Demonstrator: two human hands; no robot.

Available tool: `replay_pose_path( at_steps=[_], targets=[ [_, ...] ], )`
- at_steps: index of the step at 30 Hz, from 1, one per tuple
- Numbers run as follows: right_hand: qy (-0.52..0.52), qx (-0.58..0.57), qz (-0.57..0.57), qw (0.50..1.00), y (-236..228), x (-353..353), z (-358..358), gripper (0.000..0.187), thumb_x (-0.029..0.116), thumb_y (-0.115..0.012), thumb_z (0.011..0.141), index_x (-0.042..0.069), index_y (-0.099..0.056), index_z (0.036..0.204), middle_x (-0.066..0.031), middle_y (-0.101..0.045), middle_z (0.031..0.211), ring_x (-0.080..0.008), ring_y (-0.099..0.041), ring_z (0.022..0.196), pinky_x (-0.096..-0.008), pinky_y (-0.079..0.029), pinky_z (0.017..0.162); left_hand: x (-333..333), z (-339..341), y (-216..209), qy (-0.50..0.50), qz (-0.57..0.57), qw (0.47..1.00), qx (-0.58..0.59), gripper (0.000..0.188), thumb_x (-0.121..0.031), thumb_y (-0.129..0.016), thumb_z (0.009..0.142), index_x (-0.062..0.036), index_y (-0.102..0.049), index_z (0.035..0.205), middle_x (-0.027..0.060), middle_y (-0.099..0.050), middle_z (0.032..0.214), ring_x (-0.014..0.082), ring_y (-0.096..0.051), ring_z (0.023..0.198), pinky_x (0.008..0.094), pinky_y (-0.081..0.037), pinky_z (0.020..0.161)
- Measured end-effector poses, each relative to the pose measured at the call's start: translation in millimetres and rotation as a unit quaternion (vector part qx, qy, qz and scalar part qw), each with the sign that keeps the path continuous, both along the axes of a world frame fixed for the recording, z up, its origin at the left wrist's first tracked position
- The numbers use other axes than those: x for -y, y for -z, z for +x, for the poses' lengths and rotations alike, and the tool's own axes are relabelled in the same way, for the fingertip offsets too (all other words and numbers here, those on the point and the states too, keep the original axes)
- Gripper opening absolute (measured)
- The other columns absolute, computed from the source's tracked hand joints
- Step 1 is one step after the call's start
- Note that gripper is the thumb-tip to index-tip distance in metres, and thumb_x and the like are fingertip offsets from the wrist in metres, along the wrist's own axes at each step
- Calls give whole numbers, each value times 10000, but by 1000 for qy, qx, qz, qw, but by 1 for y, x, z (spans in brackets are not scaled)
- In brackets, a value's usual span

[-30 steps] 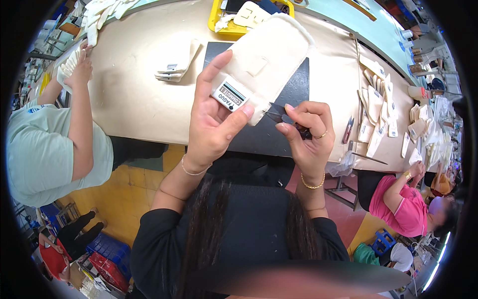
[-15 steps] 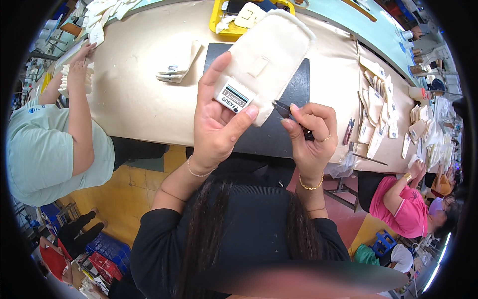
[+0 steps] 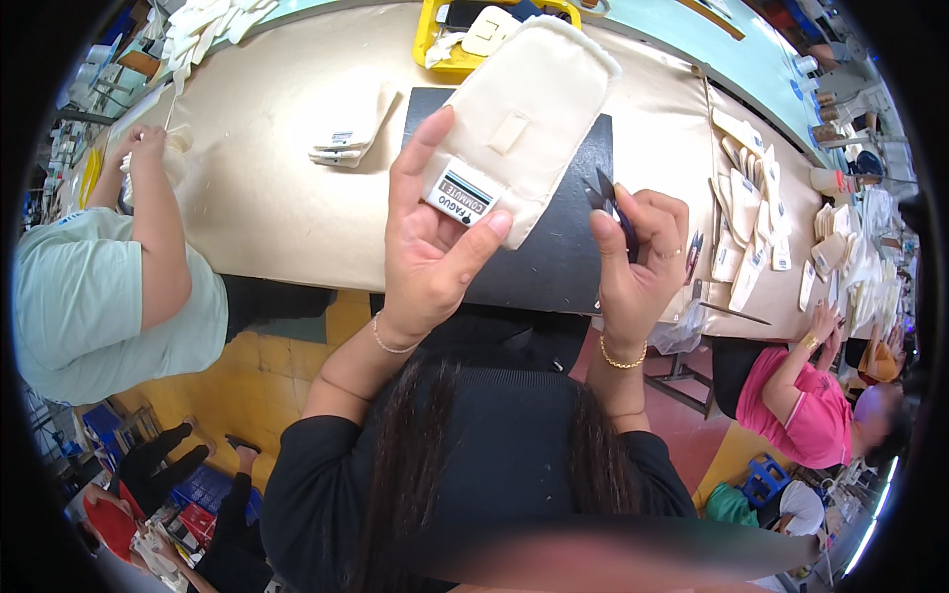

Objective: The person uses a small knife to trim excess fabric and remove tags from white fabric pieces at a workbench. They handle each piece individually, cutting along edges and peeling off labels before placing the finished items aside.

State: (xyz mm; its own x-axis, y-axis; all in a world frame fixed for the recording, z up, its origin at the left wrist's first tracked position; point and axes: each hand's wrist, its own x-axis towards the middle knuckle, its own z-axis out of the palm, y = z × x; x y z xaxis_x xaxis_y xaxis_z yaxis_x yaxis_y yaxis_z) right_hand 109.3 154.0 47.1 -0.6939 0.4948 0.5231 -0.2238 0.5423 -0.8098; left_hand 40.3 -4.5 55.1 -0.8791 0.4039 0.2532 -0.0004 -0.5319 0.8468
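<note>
Cream shoe tongue (image 3: 544, 99): left hand (image 3: 427, 242) pinches, right hand (image 3: 641, 247) grips spread snips (image 3: 606, 195), four o'clock. We're likely trimming; next cut needs closer blades.

Pouch (image 3: 539, 89) cream — snips (image 3: 603, 195) black — tray (image 3: 424, 38) yellow.

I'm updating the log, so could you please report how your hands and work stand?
Left hand gripping cream, round-ended fabric piece. Right hand holding small black metal snips, blades parted, off the fabric. Nothing visible between blades and fabric.
</note>
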Motion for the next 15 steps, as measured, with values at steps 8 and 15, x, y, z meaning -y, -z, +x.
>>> replay_pose_path(
  at_steps=[8, 15],
  targets=[
    [-188, 61, -336, 921, -6, -5, -20, 287, 151, -778, 769, 1, -648, 976, 36, -422, 807, -49, -390, 706, -191, -340, 628, 0, 4, -1, 29, -10, 1000, 4, 736, 69, -550, 850, -69, -150, 1453, 181, -401, 1361, 229, -472, 1236, 343, -419, 1017],
    [-113, 18, -221, 969, 0, -7, -22, 186, 149, -666, 883, 10, -603, 777, 10, -477, 756, -68, -413, 677, -203, -335, 609, -1, 5, 0, 29, -27, 999, 15, 746, 63, -566, 850, -73, -155, 1457, 178, -413, 1353, 223, -467, 1241, 346, -412, 1022]
  ],
)
